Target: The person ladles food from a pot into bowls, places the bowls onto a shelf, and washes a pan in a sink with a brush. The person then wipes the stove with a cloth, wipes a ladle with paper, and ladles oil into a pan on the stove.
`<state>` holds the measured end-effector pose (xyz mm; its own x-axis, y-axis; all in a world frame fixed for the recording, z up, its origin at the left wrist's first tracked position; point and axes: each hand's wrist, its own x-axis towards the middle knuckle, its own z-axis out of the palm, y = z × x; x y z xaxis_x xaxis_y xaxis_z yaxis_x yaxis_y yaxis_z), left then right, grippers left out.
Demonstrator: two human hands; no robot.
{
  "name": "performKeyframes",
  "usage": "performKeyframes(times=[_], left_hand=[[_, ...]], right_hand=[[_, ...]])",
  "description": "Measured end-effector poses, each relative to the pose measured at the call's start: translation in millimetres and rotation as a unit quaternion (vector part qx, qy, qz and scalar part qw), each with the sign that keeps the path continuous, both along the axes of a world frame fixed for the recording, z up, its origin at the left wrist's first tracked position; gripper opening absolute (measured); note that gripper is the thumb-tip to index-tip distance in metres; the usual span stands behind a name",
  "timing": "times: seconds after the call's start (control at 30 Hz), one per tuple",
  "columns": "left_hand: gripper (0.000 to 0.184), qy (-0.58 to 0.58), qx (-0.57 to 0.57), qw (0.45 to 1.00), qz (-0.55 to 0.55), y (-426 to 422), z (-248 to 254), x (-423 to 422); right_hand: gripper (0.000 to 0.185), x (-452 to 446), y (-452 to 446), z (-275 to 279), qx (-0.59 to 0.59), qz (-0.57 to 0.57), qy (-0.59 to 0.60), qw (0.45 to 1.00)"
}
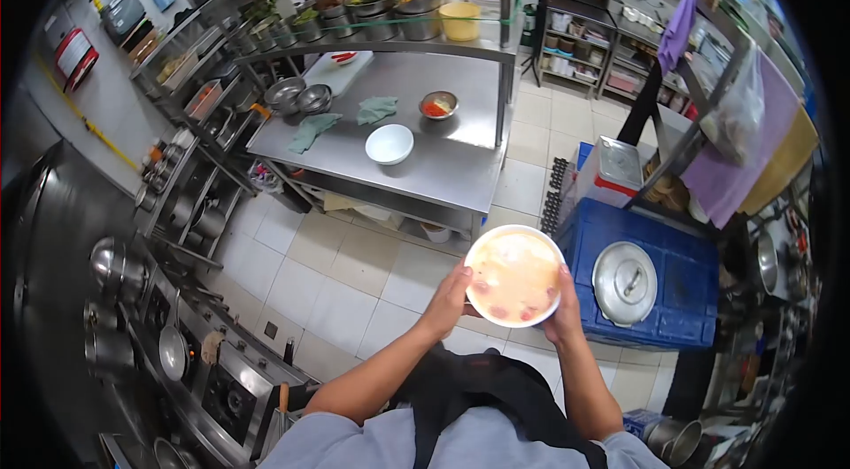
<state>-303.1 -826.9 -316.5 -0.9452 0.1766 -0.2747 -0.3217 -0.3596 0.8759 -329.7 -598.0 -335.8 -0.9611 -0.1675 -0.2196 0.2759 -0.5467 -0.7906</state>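
Note:
A round white bowl with pale orange, creamy contents and several reddish pieces near its lower side is held up in front of my body. My left hand grips its left side, and the fingers curl underneath, partly hidden. On the opposite side, my right hand is closed around the rim and wall. The bowl is in the air above the tiled floor, between the steel table and my black apron.
On the table are a white bowl, a small metal bowl with red and pale food, and green cloths. A blue chest bearing a metal lid stands right. A stove with a pan lies left.

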Motion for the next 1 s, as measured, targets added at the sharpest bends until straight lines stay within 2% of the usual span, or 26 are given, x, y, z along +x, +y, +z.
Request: performKeyframes(times=[0.07,0.13,0.27,0.4,0.53,0.6,0.73,1.0], left_hand=[[0.054,-0.005,-0.006,0.999,0.033,-21.1,0.3,-9.0],[0.052,-0.001,-0.001,0.995,0.097,-46.7,-7.2,-23.1],[0.046,0.005,0.001,0.987,0.159,-107.7,-10.3,-56.2],[0.048,0.009,-0.022,0.978,0.208,-186.3,-30.7,-98.1],[0.050,0.001,-0.038,0.970,0.240,-273.0,-46.7,-147.6],[0.049,-0.012,-0.041,0.971,0.235,-319.9,-58.2,-171.3],[0.051,0.002,-0.058,0.967,0.249,-407.9,-91.0,-213.7],[0.058,0.023,-0.076,0.963,0.259,-523.7,-151.0,-257.9]], right_hand=[[0.061,-30.9,-21.7,-22.8,0.016,0.029,-0.022,0.999],[0.063,-56.3,-54.4,-14.1,0.027,0.074,-0.025,0.997],[0.065,-113.6,-128.0,-12.6,0.048,0.130,-0.028,0.990],[0.063,-167.2,-211.2,-17.5,0.134,0.159,-0.073,0.975],[0.071,-224.2,-302.4,-37.7,0.165,0.188,-0.087,0.964],[0.073,-246.8,-345.5,-38.3,0.137,0.211,-0.091,0.964],[0.068,-296.7,-423.9,-74.5,0.180,0.242,-0.079,0.950],[0.061,-352.5,-541.1,-83.5,0.222,0.284,-0.103,0.927]])
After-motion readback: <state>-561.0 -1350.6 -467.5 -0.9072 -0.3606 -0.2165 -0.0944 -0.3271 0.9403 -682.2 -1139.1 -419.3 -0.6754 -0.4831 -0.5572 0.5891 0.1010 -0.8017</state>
